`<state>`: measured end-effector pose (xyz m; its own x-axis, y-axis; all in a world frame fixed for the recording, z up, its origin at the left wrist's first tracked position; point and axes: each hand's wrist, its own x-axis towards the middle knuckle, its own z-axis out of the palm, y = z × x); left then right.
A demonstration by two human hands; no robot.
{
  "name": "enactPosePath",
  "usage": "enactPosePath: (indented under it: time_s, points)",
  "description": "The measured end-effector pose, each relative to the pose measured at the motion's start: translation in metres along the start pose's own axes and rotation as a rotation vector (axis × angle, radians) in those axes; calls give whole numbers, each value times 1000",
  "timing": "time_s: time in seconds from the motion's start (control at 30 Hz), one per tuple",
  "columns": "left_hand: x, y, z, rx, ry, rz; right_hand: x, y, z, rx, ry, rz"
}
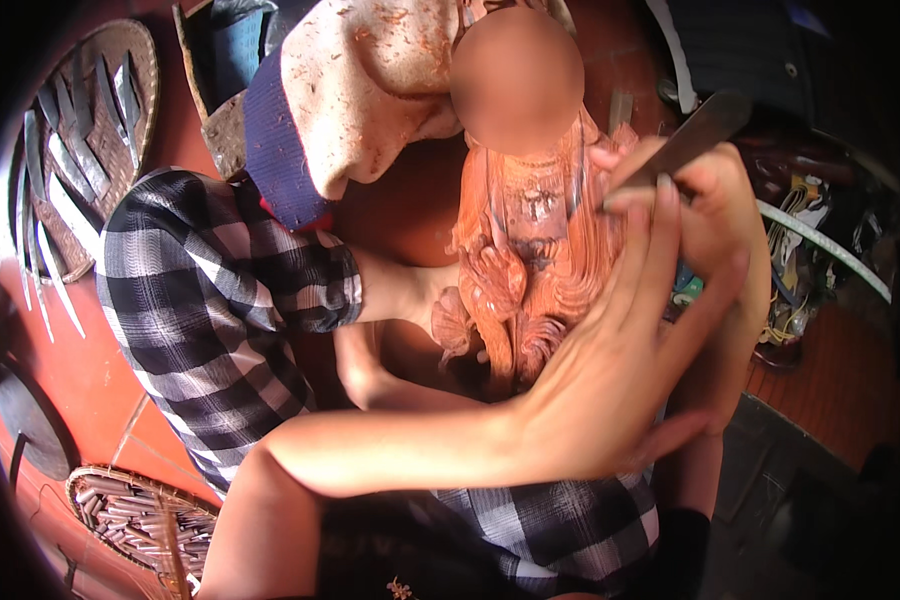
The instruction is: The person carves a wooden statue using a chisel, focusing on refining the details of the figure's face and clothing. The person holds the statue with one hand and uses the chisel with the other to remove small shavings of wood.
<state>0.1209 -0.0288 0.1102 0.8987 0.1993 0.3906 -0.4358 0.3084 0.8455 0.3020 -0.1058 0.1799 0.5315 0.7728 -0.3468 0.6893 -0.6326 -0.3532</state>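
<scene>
A reddish carved wooden statue (545, 215) with flowing robe folds stands between my legs; its top part is blurred out. My right hand (715, 195) is closed round a dark flat-bladed carving chisel (695, 135), whose lower end reaches the statue's upper right side. From the lower left my left forearm crosses in front of the statue. My left hand (605, 350) lies along its right side with fingers stretched out, the fingertips close to the chisel. A cream cloth (375, 85) with a navy ribbed edge and wood shavings on it lies beside the statue's upper left.
A woven tray (140, 60) with several metal blades rests at the upper left. Lower left, a basket (90, 475) holds many brown rods near a dark disc (32, 420). A white curved strip (830, 248) and clutter (800, 215) lie at right. Red tiles (100, 385) cover the floor.
</scene>
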Motion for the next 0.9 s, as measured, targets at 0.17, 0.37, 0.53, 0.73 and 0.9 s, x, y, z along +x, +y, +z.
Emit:
enactPosePath:
  time_s: [0.17,0.37,0.53,0.73,0.9]
  points:
    - [16,-12,2,-40,152,41,12,-26,6,-33,166,86]
    - [5,-8,-1,-5,80,14,10,-31,15,-14,199,136]
    - [-6,9,-1,-57,76,-2,-10,-35,4,-194,-49,-105]
    - [5,-7,4,-52,147,58,-1,-37,10,-103,87,82]
    - [0,-10,5,-105,123,64,0,-27,3,-22,52,213]
